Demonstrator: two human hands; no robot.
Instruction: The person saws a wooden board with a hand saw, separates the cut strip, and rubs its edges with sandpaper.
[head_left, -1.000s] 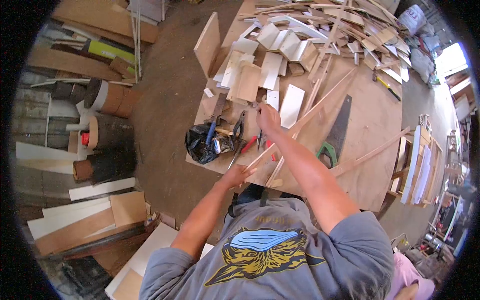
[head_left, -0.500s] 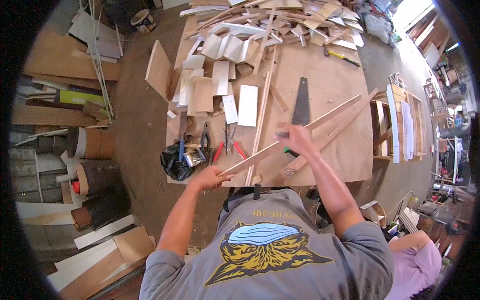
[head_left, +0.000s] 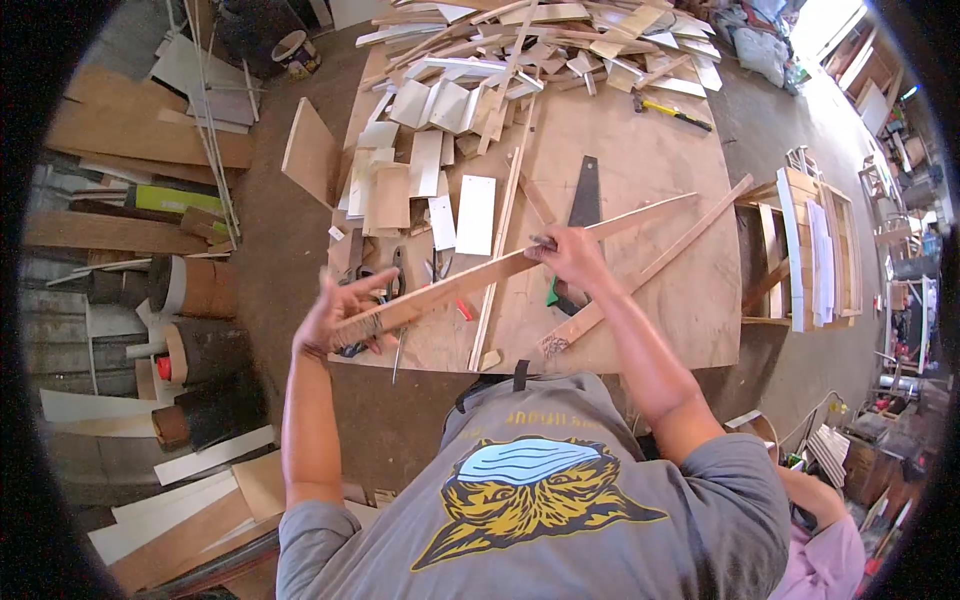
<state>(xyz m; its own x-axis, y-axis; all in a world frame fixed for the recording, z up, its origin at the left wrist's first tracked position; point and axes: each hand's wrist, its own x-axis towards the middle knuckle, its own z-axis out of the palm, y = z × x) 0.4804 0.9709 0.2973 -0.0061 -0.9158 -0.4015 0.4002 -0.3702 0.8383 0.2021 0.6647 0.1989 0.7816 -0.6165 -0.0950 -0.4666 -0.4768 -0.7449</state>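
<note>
A long thin wooden strip [head_left: 460, 284] runs slantwise above the plywood table [head_left: 660, 145], its near end at the left. My left hand [head_left: 343, 312] is at that end, fingers spread, with the strip resting against the palm. Around the strip's middle my right hand [head_left: 570, 254] is closed, with a small dark item at its fingertips that I cannot make out. Beneath the strip lies a handsaw [head_left: 586, 195] with a green handle. Red-handled pliers [head_left: 464, 309] are partly hidden by the strip.
Wood offcuts [head_left: 560, 40] pile up at the table's far side. White and brown boards [head_left: 478, 215] lie nearer. A yellow-handled hammer [head_left: 675, 112] rests at the far right. Rolls [head_left: 205, 287] stand at the left. Another person's pink sleeve [head_left: 828, 555] shows at lower right.
My left hand has moved left and its fingers have spread. The strip has shifted left, its near end now over the tools. My right hand has moved slightly left and up along with it.
</note>
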